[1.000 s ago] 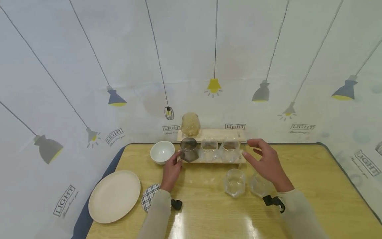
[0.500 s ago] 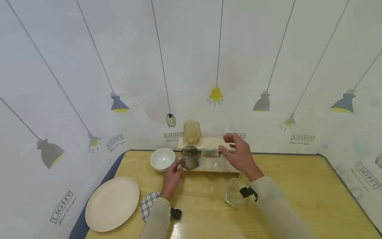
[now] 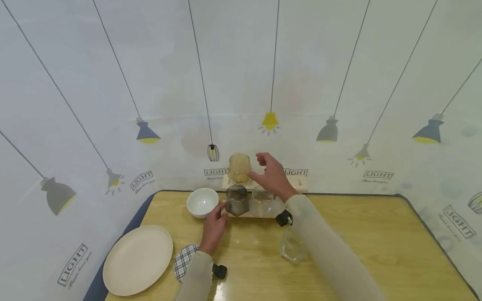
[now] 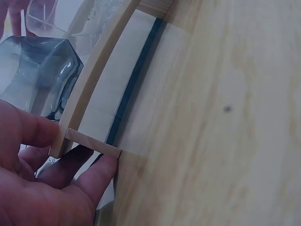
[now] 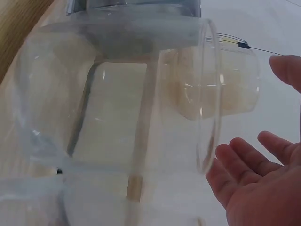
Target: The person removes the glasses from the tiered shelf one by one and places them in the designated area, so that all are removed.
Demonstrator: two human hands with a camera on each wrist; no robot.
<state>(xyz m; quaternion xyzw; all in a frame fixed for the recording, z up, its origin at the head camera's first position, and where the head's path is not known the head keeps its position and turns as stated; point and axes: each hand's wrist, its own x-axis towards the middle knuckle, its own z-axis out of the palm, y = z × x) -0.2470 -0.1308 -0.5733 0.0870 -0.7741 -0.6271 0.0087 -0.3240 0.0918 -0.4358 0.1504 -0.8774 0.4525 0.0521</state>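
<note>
A two-tier wooden rack (image 3: 293, 184) stands at the table's back edge. An amber glass (image 3: 239, 167) sits on its upper tier, and a grey glass (image 3: 237, 200) and a clear glass (image 3: 263, 196) on its lower tier. My left hand (image 3: 222, 207) pinches the rack's left end (image 4: 91, 143), thumb on the rail beside the grey glass (image 4: 37, 70). My right hand (image 3: 256, 167) hovers with fingers spread just right of the amber glass, apart from it. In the right wrist view the palm (image 5: 254, 188) is bare, with the amber glass (image 5: 221, 80) behind a clear glass (image 5: 117, 117).
A white bowl (image 3: 203, 202) stands left of the rack. A cream plate (image 3: 137, 259) and a checked coaster (image 3: 186, 259) lie at the front left. A clear glass (image 3: 291, 248) stands on the wooden table (image 3: 376, 242), partly behind my right sleeve. A patterned sheet walls the back.
My right hand has moved left and up, from beside the rack's right end to next to the amber glass. The left hand has stayed at the rack's left end.
</note>
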